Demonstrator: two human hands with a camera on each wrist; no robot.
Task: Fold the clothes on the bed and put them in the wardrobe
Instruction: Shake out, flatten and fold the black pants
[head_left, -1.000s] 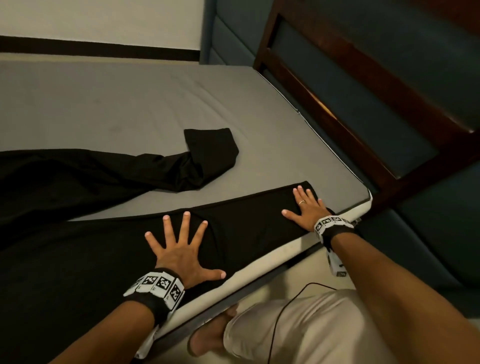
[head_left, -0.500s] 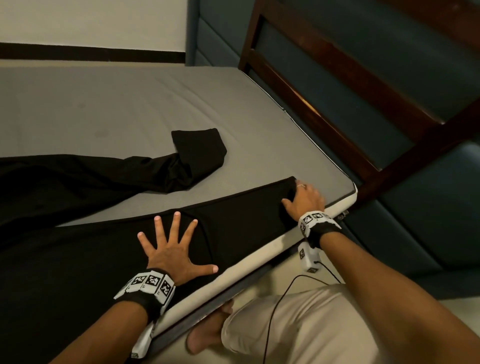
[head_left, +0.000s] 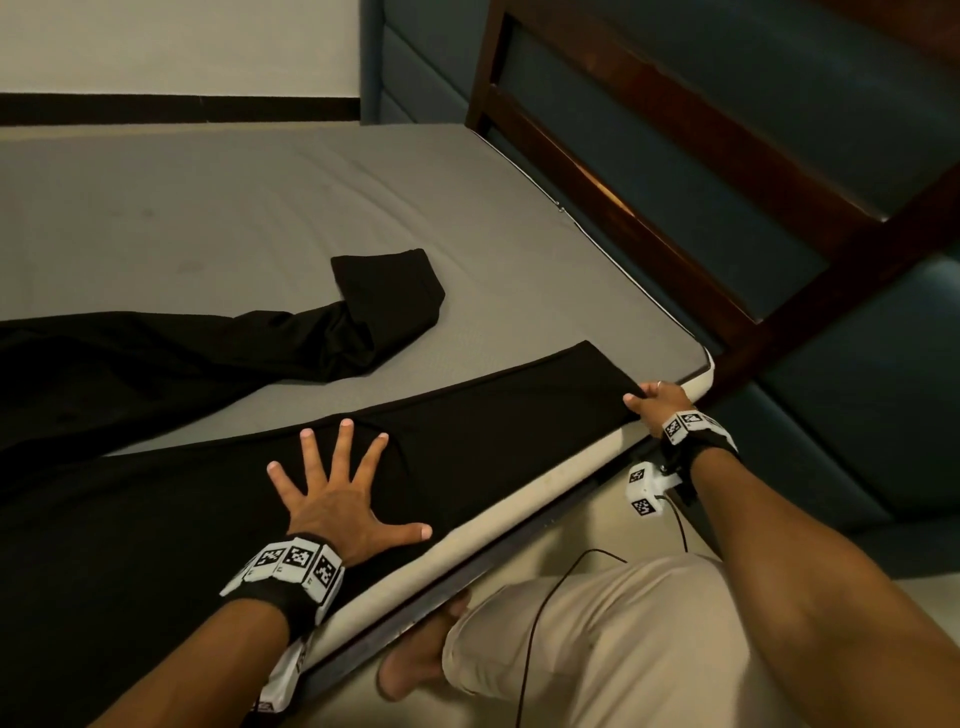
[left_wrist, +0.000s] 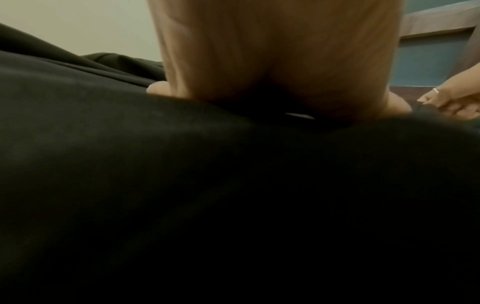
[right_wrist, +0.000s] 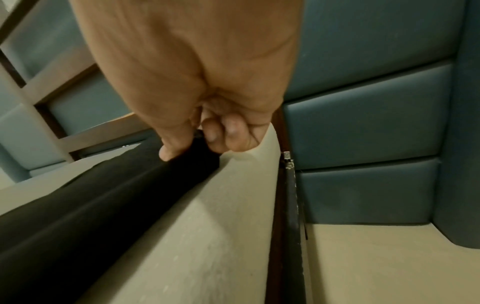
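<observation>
A pair of trousers (head_left: 467, 431) is spread along the bed's (head_left: 260, 208) near edge, one leg pinned flat under the left hand (head_left: 337, 499), its end pinched by the right hand (head_left: 660, 402) at the corner; the other leg (head_left: 384, 301) is folded behind, the headboard (head_left: 675, 171) to the right.

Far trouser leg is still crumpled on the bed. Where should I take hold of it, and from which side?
Probably at the cuff, the free end of the far leg. It lies doubled back on the mattress, its hem edge exposed. Come from the headboard side and pinch that edge, so pulling straightens the leg.
</observation>
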